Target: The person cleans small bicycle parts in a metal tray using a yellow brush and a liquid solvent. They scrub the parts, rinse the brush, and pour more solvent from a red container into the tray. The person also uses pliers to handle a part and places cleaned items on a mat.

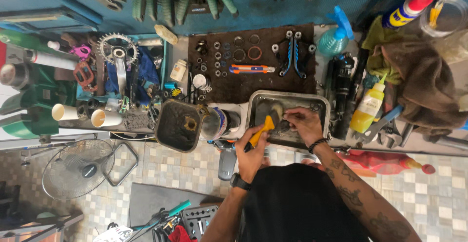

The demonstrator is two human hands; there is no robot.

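Left hand (251, 156): fist wrapped round an orange-handled brush (261, 131), smooth plastic.
Right hand (304, 123): fingertips pinching a small dark part, too small to identify.
Tray (288, 96): dented grey metal, rectangular, grimy; both hands work inside it.
Beyond: brown fuzzy mat (253, 64) with metal rings.

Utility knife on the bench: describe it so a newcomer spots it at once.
Find the dark brown mat at the back of the workbench, above the metal tray. The utility knife lies flat across its middle, between the rings and the blue-black levers: the only orange-and-blue thing there.
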